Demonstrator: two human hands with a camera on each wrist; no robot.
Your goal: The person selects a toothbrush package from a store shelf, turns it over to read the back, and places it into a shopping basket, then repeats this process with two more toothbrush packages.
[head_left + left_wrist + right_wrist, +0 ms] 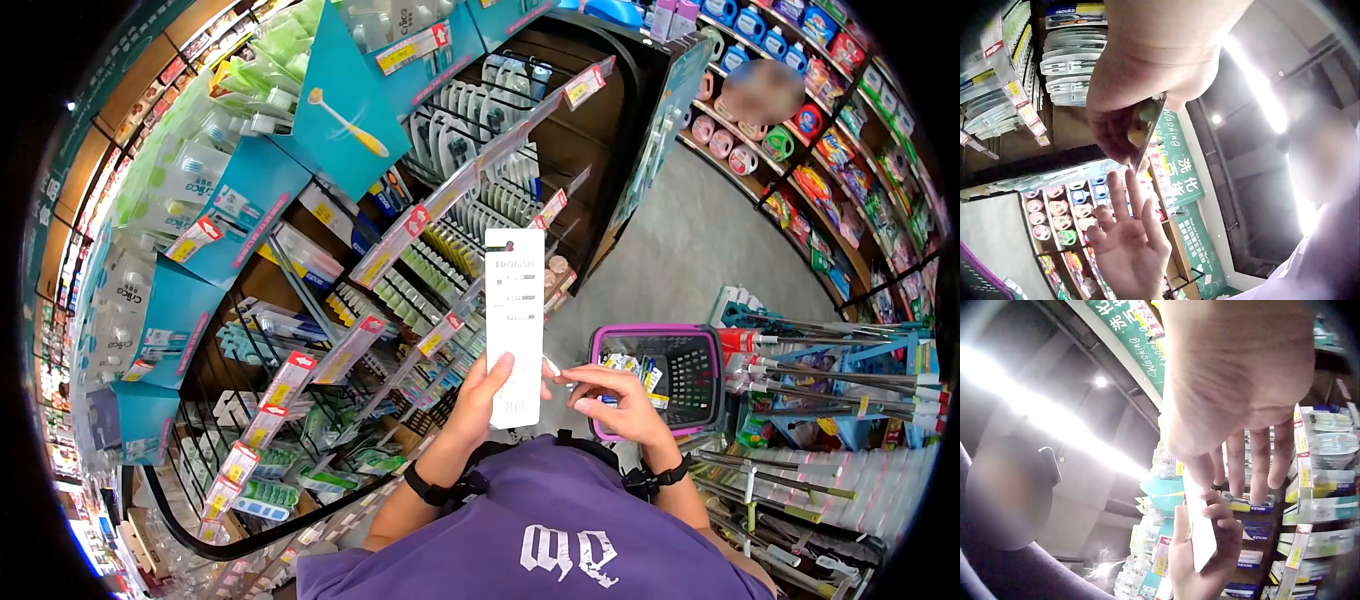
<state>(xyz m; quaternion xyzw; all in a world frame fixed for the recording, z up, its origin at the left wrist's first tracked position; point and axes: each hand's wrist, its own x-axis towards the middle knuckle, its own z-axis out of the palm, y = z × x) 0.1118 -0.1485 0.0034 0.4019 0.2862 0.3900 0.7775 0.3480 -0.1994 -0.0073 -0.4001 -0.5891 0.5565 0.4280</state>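
In the head view my left hand (478,402) grips a tall white hang card (515,345) near its lower end, thumb across the printed face and fingers behind. The card stands upright, with a hang hole at the top, dark print and a barcode low down. Rounded green and yellow parts (1138,134) show on its other side in the left wrist view. My right hand (625,400) is beside the card's right edge, its fingers extended and loosely bent. The right wrist view shows these fingers (1260,465) hanging loose, the thumb side close to the card's edge.
A rack of hanging toothbrush packs (470,120) with price-tag rails (400,250) curves along the left. A black basket with a purple rim (720,370) holds several small packs. Mops and poles (840,370) lie at right; detergent shelves (760,40) and a blurred person stand beyond.
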